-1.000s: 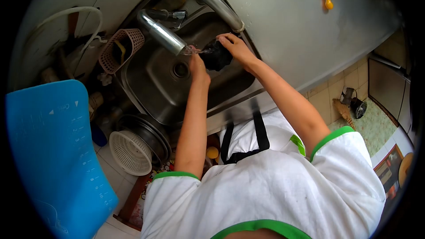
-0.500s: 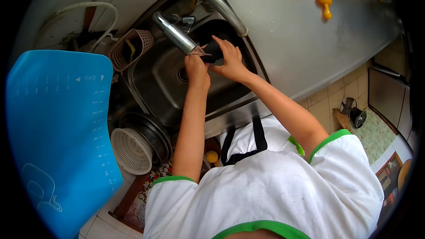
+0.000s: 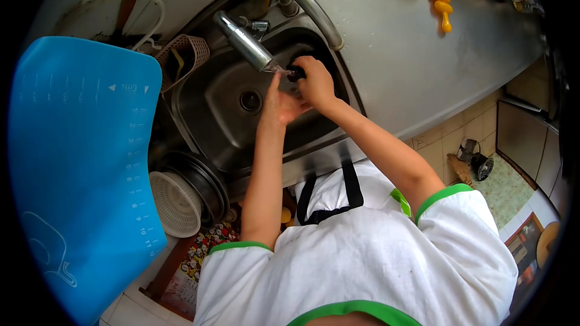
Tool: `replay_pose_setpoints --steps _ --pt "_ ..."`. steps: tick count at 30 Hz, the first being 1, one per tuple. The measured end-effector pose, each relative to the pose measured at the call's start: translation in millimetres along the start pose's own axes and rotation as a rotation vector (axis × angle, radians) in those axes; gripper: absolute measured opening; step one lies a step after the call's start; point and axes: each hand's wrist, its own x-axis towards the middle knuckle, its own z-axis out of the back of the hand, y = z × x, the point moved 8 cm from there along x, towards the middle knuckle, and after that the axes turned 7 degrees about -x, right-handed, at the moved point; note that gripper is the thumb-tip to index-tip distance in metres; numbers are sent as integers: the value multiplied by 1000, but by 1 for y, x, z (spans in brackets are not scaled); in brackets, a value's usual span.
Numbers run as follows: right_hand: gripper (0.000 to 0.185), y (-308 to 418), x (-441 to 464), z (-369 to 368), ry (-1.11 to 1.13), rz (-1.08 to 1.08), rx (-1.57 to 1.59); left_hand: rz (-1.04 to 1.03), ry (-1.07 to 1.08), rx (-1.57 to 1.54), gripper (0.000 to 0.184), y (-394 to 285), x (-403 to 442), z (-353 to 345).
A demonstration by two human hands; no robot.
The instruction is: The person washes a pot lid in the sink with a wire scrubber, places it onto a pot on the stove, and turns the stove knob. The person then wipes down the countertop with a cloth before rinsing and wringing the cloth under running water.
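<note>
Over the sink, my right hand is closed around a small black object just beside the tap's mouth. Its kind is mostly hidden by my fingers. Water runs from the metal tap onto the black object and my fingers. Below and left of it, my left hand is open, with its thumb up near the stream and its other fingers spread toward my right wrist, slightly blurred. Nothing shows in that palm.
A large blue mat with printed measurements hangs at the left. Dark pans and a white basket stand below the sink's left side. A pink caddy sits at the sink corner; a yellow beaded stick lies on the steel counter.
My left hand has dropped away from the black object and spread its fingers. My right hand, spread beside the black object before, has closed around it. The view has shifted slightly.
</note>
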Motion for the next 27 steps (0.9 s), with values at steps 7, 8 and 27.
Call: replay_pose_setpoints --steps 7,8,27 --pt "33 19 -36 47 -121 252 -181 165 141 -410 31 -15 66 -23" --pt "33 9 -39 49 -39 194 -57 151 144 -481 24 -19 69 -22" --pt "42 -57 14 -47 521 -494 740 -204 125 687 50 -27 -25 -8"
